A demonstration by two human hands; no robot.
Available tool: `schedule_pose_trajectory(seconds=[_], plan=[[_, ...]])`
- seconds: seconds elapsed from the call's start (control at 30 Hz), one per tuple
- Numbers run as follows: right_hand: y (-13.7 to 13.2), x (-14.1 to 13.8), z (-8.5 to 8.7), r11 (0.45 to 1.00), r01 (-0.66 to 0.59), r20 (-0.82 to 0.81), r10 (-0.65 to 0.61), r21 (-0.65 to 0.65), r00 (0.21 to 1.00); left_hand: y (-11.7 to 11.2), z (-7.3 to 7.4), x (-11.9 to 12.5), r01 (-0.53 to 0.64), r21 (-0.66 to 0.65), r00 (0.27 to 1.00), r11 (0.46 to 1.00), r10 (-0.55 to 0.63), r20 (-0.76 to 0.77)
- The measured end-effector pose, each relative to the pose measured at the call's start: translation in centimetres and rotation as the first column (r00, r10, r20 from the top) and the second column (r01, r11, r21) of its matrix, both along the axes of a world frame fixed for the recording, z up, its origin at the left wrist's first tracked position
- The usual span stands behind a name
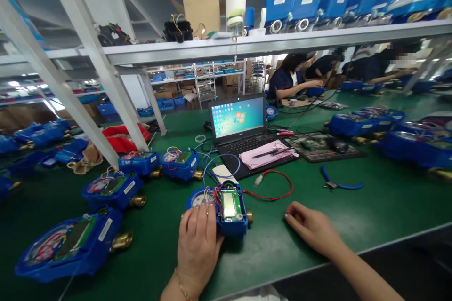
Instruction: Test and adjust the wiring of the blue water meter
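Fingers (197, 218) of the left hand (197, 244) lie spread and flat over the near end of a blue meter (226, 209), pressing it to the green bench (370, 207) rather than closing round it. Fingers (291, 216) of the right hand (310, 228) are curled loosely with their tips on the bench, gripping nothing.

Going from large to small: the bench fills the view, with a white shelf (247, 44) overhead at twelve o'clock. An open laptop (240, 127) sits at twelve o'clock from the meter, a pink cloth (264, 155) draped on its keyboard. More blue meters (70, 244) run off at nine and ten o'clock. Blue pliers (339, 183) lie at two o'clock, and a red wire (275, 188) loops away from the meter toward three o'clock.

The meter sits dead centre near the front edge, lid off, its small display board (231, 206) and coloured leads exposed. With brass fittings (249, 217) at its side, it looks heavy and rigid; the plastic shell should bear a firm grip. The board and thin leads seem fragile, so the blue sides are the safer place to hold.

Both forearms come in from six o'clock. The left wrist is straight, palm down; the right hand rests at three o'clock from the meter, apart from it, knuckles raised.
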State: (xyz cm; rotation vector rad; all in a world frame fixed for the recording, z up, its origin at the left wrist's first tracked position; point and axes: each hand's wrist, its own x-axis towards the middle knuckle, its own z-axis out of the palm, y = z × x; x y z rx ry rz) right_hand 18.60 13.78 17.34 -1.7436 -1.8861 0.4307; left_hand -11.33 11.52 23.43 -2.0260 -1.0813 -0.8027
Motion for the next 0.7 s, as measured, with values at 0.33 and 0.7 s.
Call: schedule_pose_trajectory(seconds=[0.33,0.7], plan=[[-0.6,-0.2,0.7,1.000,-0.014,0.023,0.015,-0.015,1.000,-1.4,0.1,1.6,0.022,-0.042,0.999,0.999,-0.020,0.035],[-0.7,0.3,0.5,0.998,-0.054,-0.097,0.053,-0.013,0.994,-4.8,-0.1,5.7,-0.252,-0.127,0.966,0.960,0.240,-0.101]])
